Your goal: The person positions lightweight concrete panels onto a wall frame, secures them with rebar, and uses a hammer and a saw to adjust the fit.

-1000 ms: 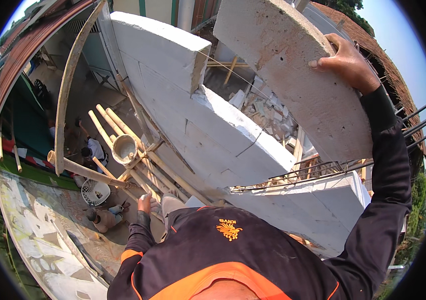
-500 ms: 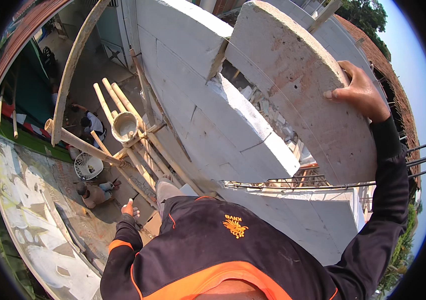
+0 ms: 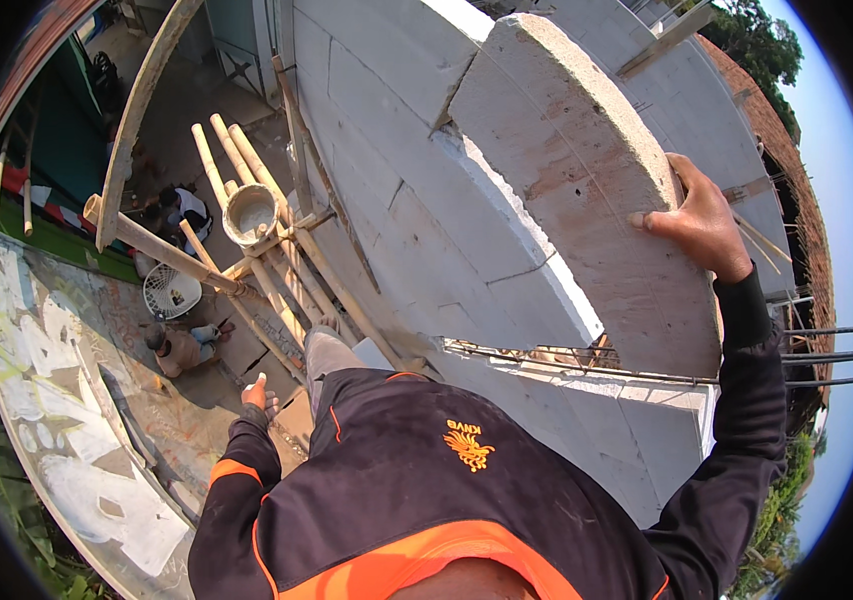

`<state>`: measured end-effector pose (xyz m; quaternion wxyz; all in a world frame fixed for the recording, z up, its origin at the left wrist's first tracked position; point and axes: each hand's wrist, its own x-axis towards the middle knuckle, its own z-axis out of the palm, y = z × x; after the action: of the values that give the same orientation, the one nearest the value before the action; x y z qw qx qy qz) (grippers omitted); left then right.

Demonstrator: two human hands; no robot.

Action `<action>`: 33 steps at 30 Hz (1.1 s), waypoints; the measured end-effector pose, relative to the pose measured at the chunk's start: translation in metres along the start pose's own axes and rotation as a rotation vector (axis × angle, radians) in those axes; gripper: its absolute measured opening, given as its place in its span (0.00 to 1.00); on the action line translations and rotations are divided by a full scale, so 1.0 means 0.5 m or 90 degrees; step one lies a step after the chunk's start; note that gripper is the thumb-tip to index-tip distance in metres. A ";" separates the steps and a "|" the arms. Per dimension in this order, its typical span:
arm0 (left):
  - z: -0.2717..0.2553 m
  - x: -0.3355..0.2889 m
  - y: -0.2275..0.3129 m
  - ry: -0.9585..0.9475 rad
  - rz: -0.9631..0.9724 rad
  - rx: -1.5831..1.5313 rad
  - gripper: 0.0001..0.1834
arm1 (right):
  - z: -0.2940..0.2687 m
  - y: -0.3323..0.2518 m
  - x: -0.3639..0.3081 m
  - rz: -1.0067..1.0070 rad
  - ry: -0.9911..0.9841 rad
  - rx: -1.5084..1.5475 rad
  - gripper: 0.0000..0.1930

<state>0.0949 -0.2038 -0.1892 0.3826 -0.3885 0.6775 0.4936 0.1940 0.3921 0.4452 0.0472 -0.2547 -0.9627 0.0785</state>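
as the right hand [image 3: 699, 222] grasps the grey block [image 3: 587, 200]: its thumb lies flat on the broad face, pointing left, while the fingers wrap over the long edge at the right.
grey block: a thick, tilted slab with reddish stains and small pits, beside the stepped top of the white wall [image 3: 387, 200]; its left corner is close to the end of the higher course, but whether the two touch, or what its underside rests on, cannot be told.
left hand [image 3: 261, 397]: grasping nothing that can be seen; thumb raised, fingers loosely bent, held out low beside the body with the ground far below.
white wall: large pale blocks with thin seams, running down from the top of the view toward the body.
steel rods [image 3: 832, 357]: jutting out at the right, past the right sleeve.
bamboo poles [image 3: 209, 165]: lashed into a frame left of the white wall.
bucket [image 3: 230, 222]: round, set among the bamboo poles, with something grey inside.
ground below: a white basket [image 3: 155, 292] near a crouching person [image 3: 182, 350]; another person in a white top [image 3: 190, 205] lies farther up the view.
clothing: dark jersey [image 3: 367, 470] with orange trim.
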 end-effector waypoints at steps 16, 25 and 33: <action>-0.014 0.004 -0.003 -0.003 -0.007 0.015 0.28 | 0.084 -0.009 -0.010 0.057 -0.037 -0.022 0.45; 0.005 0.009 0.000 -0.038 0.004 0.005 0.31 | 0.104 0.009 -0.011 0.056 -0.014 -0.039 0.47; 0.007 0.030 0.006 -0.084 0.016 0.008 0.35 | 0.131 0.044 -0.007 -0.007 0.026 -0.079 0.46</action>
<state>0.0865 -0.2022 -0.2026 0.4226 -0.3441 0.6588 0.5185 0.1989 0.4011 0.3765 0.0513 -0.2534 -0.9659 0.0134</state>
